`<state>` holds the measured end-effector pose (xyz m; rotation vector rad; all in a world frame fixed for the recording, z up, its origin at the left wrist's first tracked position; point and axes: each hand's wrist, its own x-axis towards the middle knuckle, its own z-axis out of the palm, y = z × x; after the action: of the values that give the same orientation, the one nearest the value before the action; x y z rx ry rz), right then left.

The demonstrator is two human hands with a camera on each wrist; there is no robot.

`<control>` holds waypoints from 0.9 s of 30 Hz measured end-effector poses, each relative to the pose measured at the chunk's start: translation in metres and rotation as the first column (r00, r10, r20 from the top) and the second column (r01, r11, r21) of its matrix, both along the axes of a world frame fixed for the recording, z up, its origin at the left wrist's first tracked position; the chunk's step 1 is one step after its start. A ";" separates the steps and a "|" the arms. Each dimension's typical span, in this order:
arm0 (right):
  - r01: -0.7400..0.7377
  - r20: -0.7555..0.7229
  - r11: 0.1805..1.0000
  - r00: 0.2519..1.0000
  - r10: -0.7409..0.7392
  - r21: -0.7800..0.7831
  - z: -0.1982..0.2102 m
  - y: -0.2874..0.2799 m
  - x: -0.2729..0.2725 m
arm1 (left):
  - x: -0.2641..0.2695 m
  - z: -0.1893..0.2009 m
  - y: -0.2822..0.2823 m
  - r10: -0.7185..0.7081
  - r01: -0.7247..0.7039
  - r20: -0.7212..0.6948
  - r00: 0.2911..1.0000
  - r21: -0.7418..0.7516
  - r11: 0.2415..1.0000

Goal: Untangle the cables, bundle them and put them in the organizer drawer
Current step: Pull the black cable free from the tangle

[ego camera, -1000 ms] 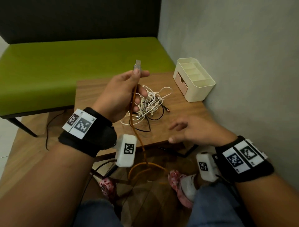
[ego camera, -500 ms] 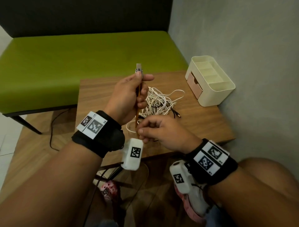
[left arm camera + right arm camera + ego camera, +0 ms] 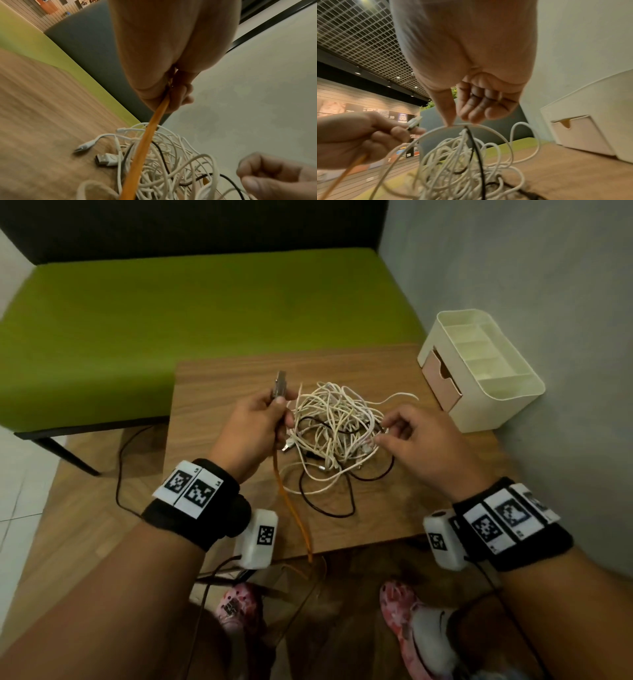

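Over the table (image 3: 219, 378), left hand (image 3: 251, 428) grips orange cable (image 3: 291, 508); right hand (image 3: 421, 446) fingers (image 3: 467, 108) pinch white cables (image 3: 337, 422).

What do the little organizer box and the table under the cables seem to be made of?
The organizer box looks like smooth cream plastic: its thin walls and rounded corners look moulded, with a faint sheen. Its pinkish drawer looks similar. The table shows matte brown wood grain; solid wood or a printed laminate cannot be told.

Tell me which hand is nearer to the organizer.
Right. The right hand pinches a white cable at the tangle's right edge, just short of the organizer. The left hand grips the orange cable beyond the tangle's far side.
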<state>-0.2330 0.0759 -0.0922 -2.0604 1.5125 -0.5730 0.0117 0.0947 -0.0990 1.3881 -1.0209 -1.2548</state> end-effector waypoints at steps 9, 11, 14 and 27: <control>0.340 -0.003 0.910 0.937 -0.350 0.237 -0.032 -0.035 -0.030 | -0.019 -0.010 -0.006 -0.064 0.064 -0.004 0.998 0.002 0.998; 0.402 0.004 0.882 0.909 -0.416 0.246 -0.038 -0.036 -0.032 | -0.026 -0.011 -0.006 -0.088 0.088 -0.009 0.996 -0.009 0.996; 0.381 -0.218 0.906 0.915 -0.340 0.185 -0.046 -0.031 -0.032 | -0.032 -0.013 -0.008 -0.096 0.096 -0.011 0.995 -0.021 0.995; 0.381 -0.209 0.911 0.915 -0.346 0.159 -0.053 -0.031 -0.033 | -0.052 -0.014 -0.012 -0.151 0.150 -0.015 0.988 -0.061 0.987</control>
<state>-0.2664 0.0445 -0.1455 -1.7233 1.9969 -0.3611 -0.0405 0.0825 -0.1129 1.2695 -1.1586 -1.3336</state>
